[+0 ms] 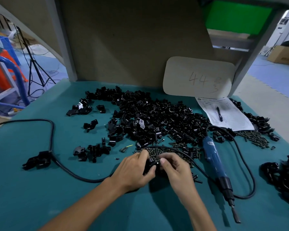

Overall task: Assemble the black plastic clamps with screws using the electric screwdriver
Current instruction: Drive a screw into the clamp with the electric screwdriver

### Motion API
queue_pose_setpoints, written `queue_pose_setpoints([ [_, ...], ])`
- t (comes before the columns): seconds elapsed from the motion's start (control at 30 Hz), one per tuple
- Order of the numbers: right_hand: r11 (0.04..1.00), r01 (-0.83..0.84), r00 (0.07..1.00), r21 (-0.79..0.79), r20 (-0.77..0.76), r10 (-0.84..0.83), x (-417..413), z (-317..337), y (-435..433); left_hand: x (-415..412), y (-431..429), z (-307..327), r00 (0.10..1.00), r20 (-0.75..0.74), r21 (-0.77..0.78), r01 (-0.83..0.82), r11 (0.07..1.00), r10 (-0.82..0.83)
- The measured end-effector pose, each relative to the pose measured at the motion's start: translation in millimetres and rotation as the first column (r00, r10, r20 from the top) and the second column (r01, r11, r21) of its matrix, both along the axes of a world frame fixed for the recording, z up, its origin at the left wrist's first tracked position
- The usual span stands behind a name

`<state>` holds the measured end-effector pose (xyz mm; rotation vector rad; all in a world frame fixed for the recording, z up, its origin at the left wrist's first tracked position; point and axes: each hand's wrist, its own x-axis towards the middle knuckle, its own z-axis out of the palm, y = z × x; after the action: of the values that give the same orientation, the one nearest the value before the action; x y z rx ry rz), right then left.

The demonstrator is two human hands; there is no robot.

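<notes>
Fingers [143, 155] of the left hand [133, 169] are curled round a black clamp [151, 163], thumb tucked beneath it. The right hand [177, 169] grips the same clamp from 3 o'clock, fingers bent inward, thumb tip on its near face. Whether a screw sits under the right fingertips: cannot tell, too small.

Clamp is held low over the teal table [40, 197], near its middle, above the near edge of a screw heap [158, 151].

Main pile of loose clamp parts [153, 117]: 12 o'clock from the hands, spreading toward 1 o'clock. Small part clusters [92, 151]: 10 o'clock.

Electric screwdriver [214, 162]: lying flat at 3 o'clock, blue body, untouched, bit toward 5 o'clock.

Black cable [65, 167]: comes in from 9 o'clock and passes behind the left wrist. A clump of black parts [38, 160] sits on it at 9 o'clock.

Second scatter of screws [255, 137]: 2 o'clock, touching the near edge of a printed sheet [232, 117] with a pen [219, 114] lying on it.

Card marked "44" [198, 77]: upright at 1 o'clock, behind the sheet.

Dark heap of clamps [282, 175]: 3 o'clock, at the table's right edge, blurred.
</notes>
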<state>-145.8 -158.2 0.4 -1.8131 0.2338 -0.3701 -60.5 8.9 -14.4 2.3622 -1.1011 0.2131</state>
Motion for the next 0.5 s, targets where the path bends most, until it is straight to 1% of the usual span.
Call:
queue_pose_setpoints([
  [0.07, 0.995, 0.042, 0.999, 0.087, 0.022, -0.044, 0.1, -0.1, -3.2, -0.5, 0.4, 0.4, 1.000, 0.003, -0.004, -0.004, 1.000, 0.004],
  [0.1, 0.993, 0.049, 0.998, 0.107, 0.026, -0.052, 0.4, 0.7, -4.9, -0.8, 0.4, 0.8, 1.000, 0.011, -0.002, -0.003, 1.000, 0.003],
  [0.3, 0.993, 0.031, 0.999, 0.116, 0.032, -0.035, -1.3, 0.2, -6.6, -2.1, -0.5, 2.5, 0.996, 0.086, -0.008, -0.006, 1.000, 0.006],
  [0.5, 0.996, 0.004, 1.000, 0.094, 0.021, -0.006, 0.3, -4.3, -4.0, -3.0, -0.8, 4.3, 0.992, 0.123, -0.029, -0.016, 0.999, 0.020],
])
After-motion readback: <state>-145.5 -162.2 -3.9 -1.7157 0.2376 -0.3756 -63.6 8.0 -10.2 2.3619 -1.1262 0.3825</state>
